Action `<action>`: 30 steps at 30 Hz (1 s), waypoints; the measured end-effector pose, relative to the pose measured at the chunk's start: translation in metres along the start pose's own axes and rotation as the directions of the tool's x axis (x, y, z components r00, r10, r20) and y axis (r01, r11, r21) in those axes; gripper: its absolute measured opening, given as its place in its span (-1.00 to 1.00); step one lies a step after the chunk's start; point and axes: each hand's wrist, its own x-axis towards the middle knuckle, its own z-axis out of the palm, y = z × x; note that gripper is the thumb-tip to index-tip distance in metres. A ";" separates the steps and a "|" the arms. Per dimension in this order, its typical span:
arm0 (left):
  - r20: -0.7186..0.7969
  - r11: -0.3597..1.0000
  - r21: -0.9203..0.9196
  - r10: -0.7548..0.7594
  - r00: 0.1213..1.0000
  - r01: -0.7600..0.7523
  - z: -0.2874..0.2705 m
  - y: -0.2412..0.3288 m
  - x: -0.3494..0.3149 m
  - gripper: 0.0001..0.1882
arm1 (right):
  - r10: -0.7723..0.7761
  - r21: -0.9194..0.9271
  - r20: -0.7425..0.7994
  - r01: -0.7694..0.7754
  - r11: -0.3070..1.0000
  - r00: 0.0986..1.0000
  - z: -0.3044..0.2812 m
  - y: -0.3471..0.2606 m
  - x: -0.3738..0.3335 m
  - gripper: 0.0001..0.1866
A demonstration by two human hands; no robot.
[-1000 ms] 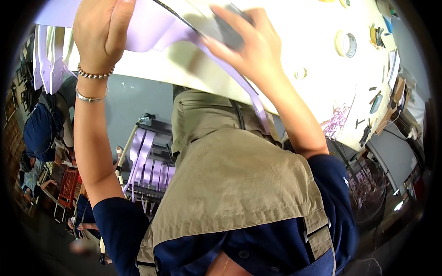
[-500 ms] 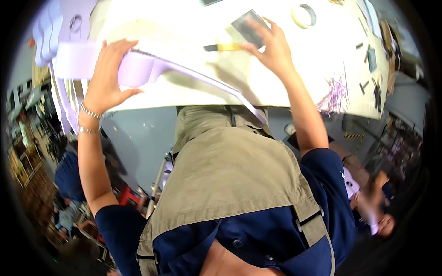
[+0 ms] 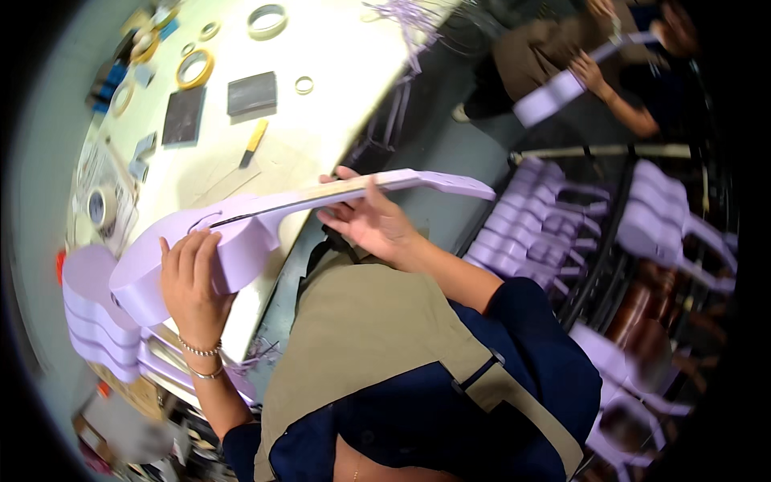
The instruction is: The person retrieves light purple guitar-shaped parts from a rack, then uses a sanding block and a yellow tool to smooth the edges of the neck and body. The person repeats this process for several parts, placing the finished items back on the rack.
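Note:
A light purple ukulele (image 3: 245,255) lies on its edge over the table's near side, its neck reaching out to the right. My left hand (image 3: 191,277) is closed on its body, fingers over the upper edge by the soundboard; the thumb is hidden. Around the neck, my right hand (image 3: 373,225) has its fingers partly behind and its palm below. Beyond the ukulele on the table are a yellow-handled tool with a dark flat end (image 3: 254,145), a dark grey block (image 3: 251,94) and a dark flat sheet (image 3: 184,116).
Tape rolls (image 3: 194,69) and purple shavings (image 3: 405,20) lie on the table (image 3: 321,88). Stacked purple ukuleles (image 3: 100,313) stand at the left. Racked purple ukuleles (image 3: 530,217) fill the right. At upper right a co-worker (image 3: 546,48) handles another one.
The view has swung to the right. My right hand has left the dark block and yellow-handled tool for the ukulele's neck. The neck has been raised; my left hand stays on the body.

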 end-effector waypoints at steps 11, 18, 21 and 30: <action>-0.355 0.623 -0.382 0.583 0.731 -0.682 -0.009 0.148 0.047 -0.53 | -0.978 -0.334 0.031 0.925 0.183 0.204 0.005 -0.017 -0.299 -0.60; -0.410 0.250 -0.608 0.714 0.568 -0.753 0.092 0.241 0.037 -0.27 | -0.963 -0.747 -0.251 0.612 0.259 0.101 0.028 0.051 -0.391 -0.58; -0.128 0.405 -0.605 0.801 0.585 -0.685 0.140 0.252 0.013 -0.16 | -0.891 -0.659 -0.452 0.657 0.367 0.044 -0.031 0.067 -0.359 -0.72; 0.466 0.726 -0.573 0.670 0.577 -0.380 0.236 0.218 -0.053 -0.18 | -0.626 -0.576 -0.748 0.683 0.449 -0.219 -0.319 0.133 -0.309 -0.66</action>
